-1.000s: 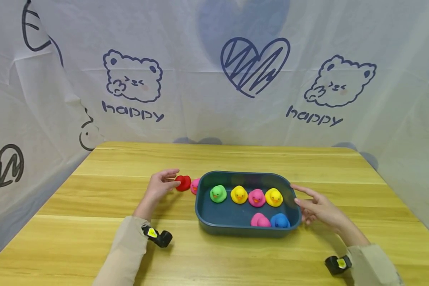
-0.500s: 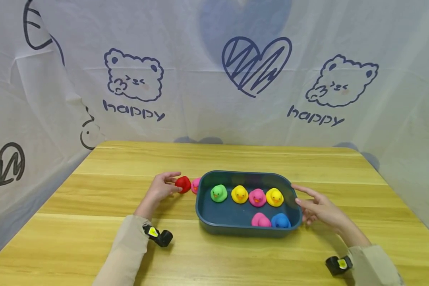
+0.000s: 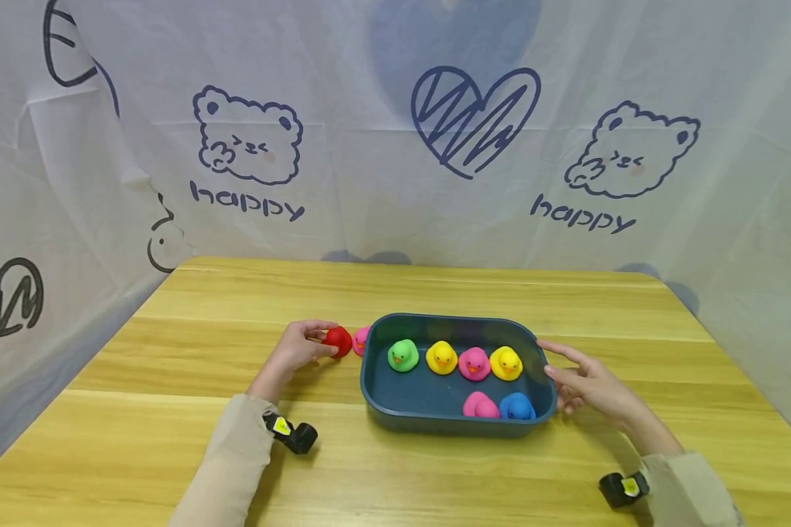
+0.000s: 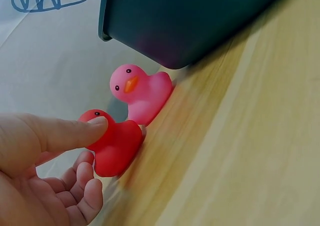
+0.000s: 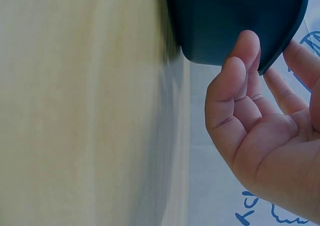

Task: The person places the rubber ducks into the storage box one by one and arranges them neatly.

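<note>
My left hand (image 3: 298,345) is at a red rubber duck (image 3: 338,342) on the table, left of the dark blue-green bin (image 3: 428,424). In the left wrist view the thumb (image 4: 75,132) lies against the head of the red duck (image 4: 120,146); the index finger is mostly hidden behind it. A pink duck (image 4: 145,93) sits beside the red one, close to the bin's left wall. My right hand (image 3: 593,384) is at the bin's right end, its fingers extended and touching the rim. The right wrist view shows its other fingers (image 5: 225,95) loosely bent beside the bin wall (image 5: 220,20).
Inside the bin a green duck (image 3: 403,356), yellow and pink ducks (image 3: 474,364) form a back row. Another pink duck (image 3: 480,405) and a blue duck (image 3: 517,407) sit near the front right. A wooden table (image 3: 435,483) lies beneath, with a printed white cloth (image 3: 369,183) behind.
My left fingers have closed in around the red duck, which has turned slightly and shifted a little. The right hand and the bin have stayed in place.
</note>
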Tool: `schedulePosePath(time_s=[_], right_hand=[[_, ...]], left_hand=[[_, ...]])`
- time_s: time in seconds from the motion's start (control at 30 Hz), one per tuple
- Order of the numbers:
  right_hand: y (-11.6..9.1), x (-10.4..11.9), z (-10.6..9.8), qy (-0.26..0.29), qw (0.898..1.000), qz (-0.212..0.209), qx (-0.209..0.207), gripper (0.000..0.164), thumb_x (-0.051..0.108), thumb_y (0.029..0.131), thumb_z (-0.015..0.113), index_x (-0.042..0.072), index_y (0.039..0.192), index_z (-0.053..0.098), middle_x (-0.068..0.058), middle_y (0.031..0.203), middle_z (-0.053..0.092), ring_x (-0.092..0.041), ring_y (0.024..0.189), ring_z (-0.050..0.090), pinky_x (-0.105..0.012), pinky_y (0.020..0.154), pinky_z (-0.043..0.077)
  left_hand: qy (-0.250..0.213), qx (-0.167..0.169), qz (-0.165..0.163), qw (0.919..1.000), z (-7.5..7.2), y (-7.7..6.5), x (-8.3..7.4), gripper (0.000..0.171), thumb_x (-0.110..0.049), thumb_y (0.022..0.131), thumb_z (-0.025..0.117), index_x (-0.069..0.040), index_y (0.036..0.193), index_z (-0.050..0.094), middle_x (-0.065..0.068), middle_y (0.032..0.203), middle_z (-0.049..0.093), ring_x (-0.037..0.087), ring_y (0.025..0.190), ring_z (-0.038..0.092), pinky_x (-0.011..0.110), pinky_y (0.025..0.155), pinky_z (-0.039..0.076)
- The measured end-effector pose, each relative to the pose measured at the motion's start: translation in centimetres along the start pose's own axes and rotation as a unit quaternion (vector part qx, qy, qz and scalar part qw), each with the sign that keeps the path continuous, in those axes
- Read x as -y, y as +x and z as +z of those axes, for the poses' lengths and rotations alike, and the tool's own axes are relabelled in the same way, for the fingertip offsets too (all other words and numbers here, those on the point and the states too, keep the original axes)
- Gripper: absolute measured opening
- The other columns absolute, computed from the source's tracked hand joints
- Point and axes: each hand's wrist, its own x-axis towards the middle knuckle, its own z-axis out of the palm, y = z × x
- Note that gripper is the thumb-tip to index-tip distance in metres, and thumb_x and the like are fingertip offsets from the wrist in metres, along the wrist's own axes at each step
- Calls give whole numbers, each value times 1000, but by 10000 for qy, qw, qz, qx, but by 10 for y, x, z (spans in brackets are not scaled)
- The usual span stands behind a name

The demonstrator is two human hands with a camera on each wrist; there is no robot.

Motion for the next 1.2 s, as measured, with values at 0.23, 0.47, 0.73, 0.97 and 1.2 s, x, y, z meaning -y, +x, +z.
schedulePosePath(time_s=[0.23,0.47,0.73,0.97,1.2], right_hand=[[0,-1,0,64,10000,-38,14,59,21,93,49,5,141,20,-8,67,54,-14,55,54,-28,50,48],[1,-2,0,75,9999,-55,49,59,20,93,49,5,142,20,-7,67,55,-14,55,54,-28,50,48],[-1,0,0,81,9999,-73,48,58,20,93,48,5,142,20,-8,67,55,-14,55,54,-28,50,48],[-2,0,1,94,9999,-92,33,58,20,93,48,6,142,20,-7,68,55,-14,55,54,-28,50,48],[-1,-1,0,79,9999,-67,8,58,20,93,49,5,141,20,-8,67,55,-14,55,54,-28,50,48]], left_hand=[[6,18,83,10000,0,0,2,35,2,73,70,4,107,61,12,88,56,19,76,48,25,53,42],[-28,25,109,9999,-1,0,3,33,0,73,71,4,105,63,13,91,59,19,75,49,26,53,42],[-156,-203,275,9993,-4,-2,-4,35,3,71,71,5,105,62,17,102,59,23,84,51,27,67,40],[-314,-99,176,9993,-7,-5,-10,35,1,74,69,5,107,60,21,108,56,28,92,53,31,70,47],[-510,43,227,9984,-7,-6,-16,37,-3,76,69,5,110,57,21,106,56,28,94,51,28,72,46]])
